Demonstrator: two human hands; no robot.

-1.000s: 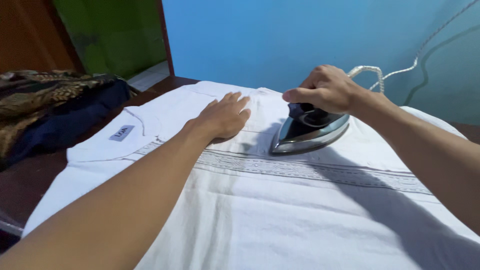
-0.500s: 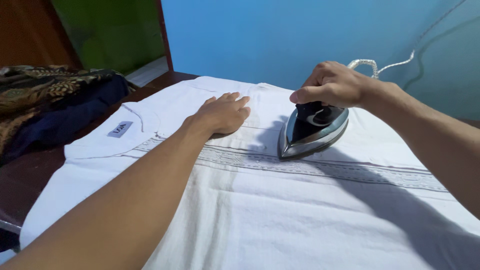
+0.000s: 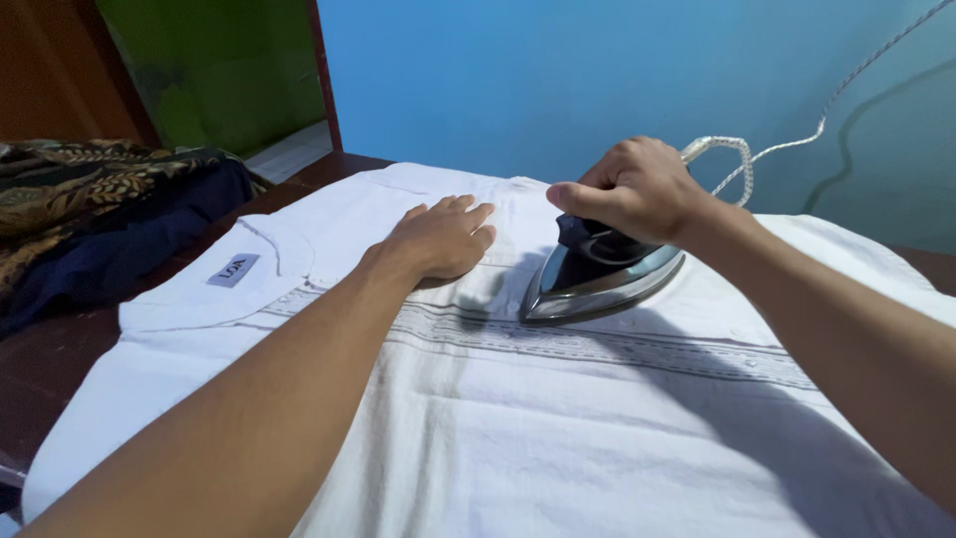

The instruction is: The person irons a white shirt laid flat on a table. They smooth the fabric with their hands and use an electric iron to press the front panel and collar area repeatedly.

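White shirt (image 3: 558,418) over dark wooden table (image 3: 50,369) — blue wall (image 3: 518,80); right hand (image 3: 637,189) grips iron (image 3: 597,279), left hand (image 3: 438,239) flat.

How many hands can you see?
2. The left hand lies flat on the white shirt; the right hand grips the iron beside it.

The right hand (image 3: 637,189) grips the handle of a silver clothes iron (image 3: 597,279) resting flat on a white shirt (image 3: 558,418); the left hand (image 3: 438,239) lies palm-down on the fabric just beside the iron's tip. A white braided cord (image 3: 797,144) runs from the iron across the blue wall (image 3: 558,80); dark patterned clothes (image 3: 100,209) lie piled at the left.
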